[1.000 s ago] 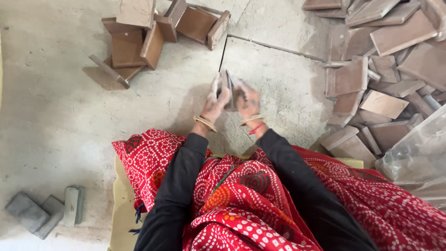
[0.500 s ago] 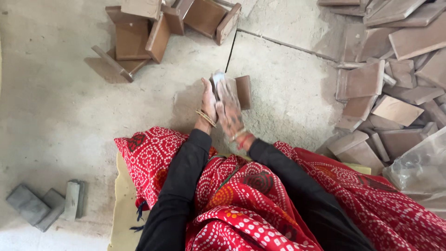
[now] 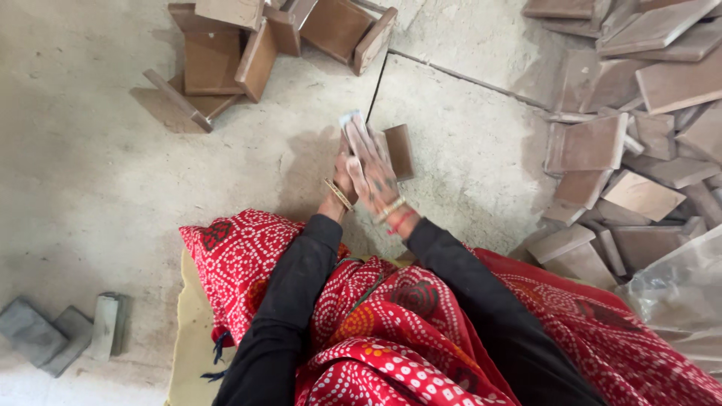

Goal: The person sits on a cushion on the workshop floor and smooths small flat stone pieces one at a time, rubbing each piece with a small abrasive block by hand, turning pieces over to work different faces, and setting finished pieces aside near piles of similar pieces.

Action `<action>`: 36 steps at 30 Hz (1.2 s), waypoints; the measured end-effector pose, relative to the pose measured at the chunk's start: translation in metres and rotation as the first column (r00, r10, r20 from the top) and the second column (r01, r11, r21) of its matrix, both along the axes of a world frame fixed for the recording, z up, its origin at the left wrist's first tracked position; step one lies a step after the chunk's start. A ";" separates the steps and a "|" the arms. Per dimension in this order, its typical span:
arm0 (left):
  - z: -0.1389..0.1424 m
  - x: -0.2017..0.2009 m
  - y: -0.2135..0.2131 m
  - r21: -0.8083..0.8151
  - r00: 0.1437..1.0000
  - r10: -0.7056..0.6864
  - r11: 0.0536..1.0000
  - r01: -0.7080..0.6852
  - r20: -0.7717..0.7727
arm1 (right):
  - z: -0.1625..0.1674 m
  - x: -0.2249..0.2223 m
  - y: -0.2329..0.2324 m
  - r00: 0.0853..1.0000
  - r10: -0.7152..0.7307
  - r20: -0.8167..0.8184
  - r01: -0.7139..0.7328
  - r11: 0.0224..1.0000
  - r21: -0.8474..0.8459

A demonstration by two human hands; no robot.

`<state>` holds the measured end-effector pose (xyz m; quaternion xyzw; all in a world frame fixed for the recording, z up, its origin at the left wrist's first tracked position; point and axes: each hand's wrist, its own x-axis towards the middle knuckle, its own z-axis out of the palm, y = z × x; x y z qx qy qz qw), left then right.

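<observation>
I sit on the floor with both hands raised in front of me around a brown square tile [image 3: 400, 150]. My left hand [image 3: 342, 179] grips the tile from the left and is mostly hidden behind the other hand. My right hand [image 3: 374, 171], blurred by motion, lies flat across the tile's face. It presses a small pale sheet [image 3: 351, 118] that sticks out past the fingertips. Bangles show on both wrists.
A loose heap of brown tiles [image 3: 639, 143] fills the right side. Another cluster of tiles [image 3: 248, 45], some on edge, lies at the top left. Grey blocks [image 3: 53, 338] sit at the bottom left and a clear plastic bag [image 3: 677, 293] at the lower right.
My hands were side by side on the upright tile. Now the right hand has swept across the tile's face to the left, and the tile's right edge shows beside it.
</observation>
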<state>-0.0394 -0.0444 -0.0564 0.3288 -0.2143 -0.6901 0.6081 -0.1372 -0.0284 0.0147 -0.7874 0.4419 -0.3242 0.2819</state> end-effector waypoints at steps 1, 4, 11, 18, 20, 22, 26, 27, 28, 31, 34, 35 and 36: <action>0.000 0.000 0.003 -0.027 1.000 0.015 0.999 -0.016 -0.011 | -0.007 0.005 -0.015 1.000 -0.003 0.010 0.003 0.999 0.041; 0.000 0.001 0.007 -0.267 0.990 0.059 0.964 -0.023 0.128 | -0.022 0.010 -0.007 0.956 -0.049 0.289 -0.037 0.959 0.283; 0.019 -0.005 -0.012 -0.046 0.995 -0.037 0.998 0.033 -0.097 | 0.015 -0.025 0.064 0.998 0.012 0.066 -0.015 0.998 0.054; 0.006 -0.001 0.005 -0.215 0.956 0.017 0.975 0.048 0.294 | 0.022 0.005 -0.018 0.998 -0.026 0.063 0.023 0.999 0.046; 0.006 0.000 0.000 -0.305 0.943 0.044 0.950 0.062 0.330 | 0.018 -0.008 0.004 0.993 -0.002 0.114 0.004 1.000 -0.013; 0.013 -0.002 -0.013 -0.014 0.996 -0.026 1.000 0.027 0.090 | 0.015 -0.021 0.031 0.987 0.032 0.155 -0.022 0.997 -0.069; 0.029 -0.011 -0.018 0.114 0.993 -0.017 0.993 0.004 0.114 | 0.012 -0.043 0.068 0.990 -0.107 0.091 0.097 0.990 0.103; 0.034 -0.015 -0.019 0.105 0.981 -0.016 0.994 -0.005 0.195 | 0.010 -0.044 0.063 0.985 -0.134 0.106 0.121 0.986 0.115; 0.037 -0.016 -0.019 0.097 0.959 -0.016 0.995 -0.012 0.282 | 0.008 -0.044 0.054 0.984 -0.152 0.088 0.145 0.986 0.079; 0.042 -0.021 -0.021 0.088 0.910 0.016 0.994 -0.058 0.415 | 0.001 -0.048 0.012 0.976 -0.216 -0.035 0.217 0.976 0.030; 0.038 -0.021 -0.025 0.124 0.874 0.030 0.987 -0.102 0.484 | -0.005 -0.048 -0.010 0.950 -0.284 -0.129 0.290 0.957 0.027; 0.036 -0.020 -0.025 0.149 0.863 0.023 0.982 -0.113 0.504 | -0.006 -0.050 -0.010 0.954 -0.292 -0.066 0.290 0.956 -0.040; 0.032 -0.020 -0.025 0.143 0.856 0.015 0.984 -0.104 0.516 | -0.009 -0.053 -0.007 0.956 -0.294 -0.005 0.292 0.950 -0.106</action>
